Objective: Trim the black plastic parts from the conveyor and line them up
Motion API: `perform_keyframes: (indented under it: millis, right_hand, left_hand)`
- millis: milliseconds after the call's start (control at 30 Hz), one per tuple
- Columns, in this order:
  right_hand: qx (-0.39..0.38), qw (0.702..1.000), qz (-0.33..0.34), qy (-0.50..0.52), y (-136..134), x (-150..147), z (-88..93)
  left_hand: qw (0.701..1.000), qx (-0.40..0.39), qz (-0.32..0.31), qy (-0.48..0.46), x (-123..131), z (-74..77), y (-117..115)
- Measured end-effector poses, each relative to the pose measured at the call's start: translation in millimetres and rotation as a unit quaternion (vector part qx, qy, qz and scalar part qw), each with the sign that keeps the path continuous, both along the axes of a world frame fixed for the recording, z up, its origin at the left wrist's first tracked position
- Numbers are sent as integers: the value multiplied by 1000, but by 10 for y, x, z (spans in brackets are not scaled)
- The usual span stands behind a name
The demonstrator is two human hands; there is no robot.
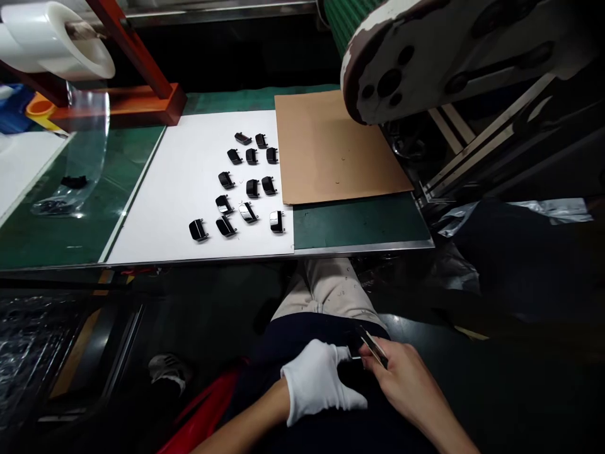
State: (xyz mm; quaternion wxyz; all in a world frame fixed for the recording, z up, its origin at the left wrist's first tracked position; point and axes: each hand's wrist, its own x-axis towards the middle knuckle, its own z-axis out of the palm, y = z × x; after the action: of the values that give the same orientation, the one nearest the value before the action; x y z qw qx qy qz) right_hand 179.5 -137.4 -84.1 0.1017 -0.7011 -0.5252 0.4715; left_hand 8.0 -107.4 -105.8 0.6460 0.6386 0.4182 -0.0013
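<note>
My left hand, in a white glove, is held low in front of my lap. Its fingers and thumb curl around a black plastic part, which is hard to make out against the dark clothing. Close beside it, my bare right hand grips a slim knife-like tool with a pale side and a dark end. The tool is near the part; whether they touch I cannot tell. Several similar glossy black parts with small prongs lie on a white sheet on the table.
Brown cardboard lies at the table's right, under a worn machine arm. A clear film roll hangs on a red-brown stand at the left; its film trails onto the green tabletop. The table's metal edge is before my legs.
</note>
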Motion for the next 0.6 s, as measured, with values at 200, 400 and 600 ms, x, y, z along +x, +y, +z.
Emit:
perform_keyframes:
  millis: [200,400,600]
  right_hand:
    - [116,943,-277,145,-53,167,-140]
    - [152,822,-436,333,140,160,-147]
    - [138,829,-422,339,223,104,-176]
  left_hand:
    - [981,182,-16,-61,21,275,431]
    - [900,425,86,49,174,426,1778]
    - [889,431,65,139,444,440,2859]
